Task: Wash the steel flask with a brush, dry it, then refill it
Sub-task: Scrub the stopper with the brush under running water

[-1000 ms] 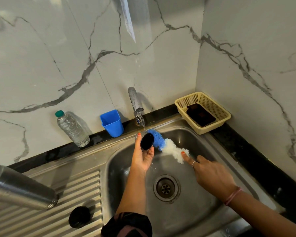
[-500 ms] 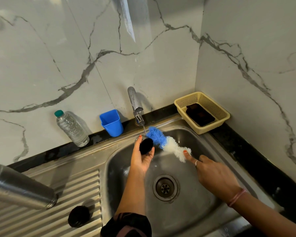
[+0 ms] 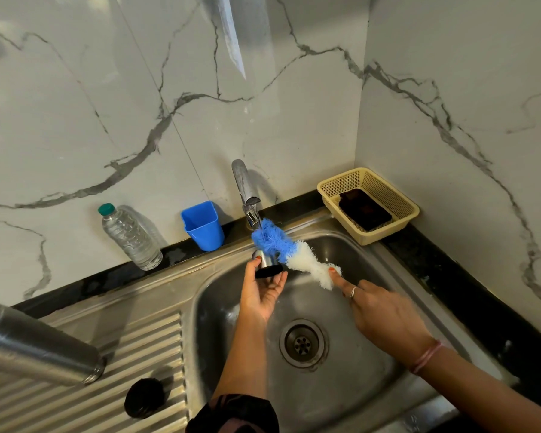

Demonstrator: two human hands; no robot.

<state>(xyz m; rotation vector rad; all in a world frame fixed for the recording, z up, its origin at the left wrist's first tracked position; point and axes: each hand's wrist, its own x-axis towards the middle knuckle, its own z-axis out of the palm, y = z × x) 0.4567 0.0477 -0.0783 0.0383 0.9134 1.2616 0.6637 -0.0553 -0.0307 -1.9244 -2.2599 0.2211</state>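
The steel flask (image 3: 41,345) stands on the ribbed drainboard at the far left, with a black round cap (image 3: 144,398) lying near it. My left hand (image 3: 263,292) holds a small steel-and-black flask lid (image 3: 266,265) over the sink, just under the tap (image 3: 246,192). My right hand (image 3: 384,310) grips the handle of a blue-and-white bottle brush (image 3: 289,251), index finger stretched along it. The brush's blue end lies against the lid below the tap spout. The brush handle is hidden in my hand.
The steel sink (image 3: 356,395) has a drain (image 3: 302,342) in its middle. On the black ledge behind stand a clear water bottle with a green cap (image 3: 128,237), a blue cup (image 3: 203,225), and a beige basket (image 3: 369,204) holding a dark object. Marble walls close the corner.
The brush has moved up and left, its blue end now over the lid under the spout. My left hand has tilted the lid so its steel side shows.
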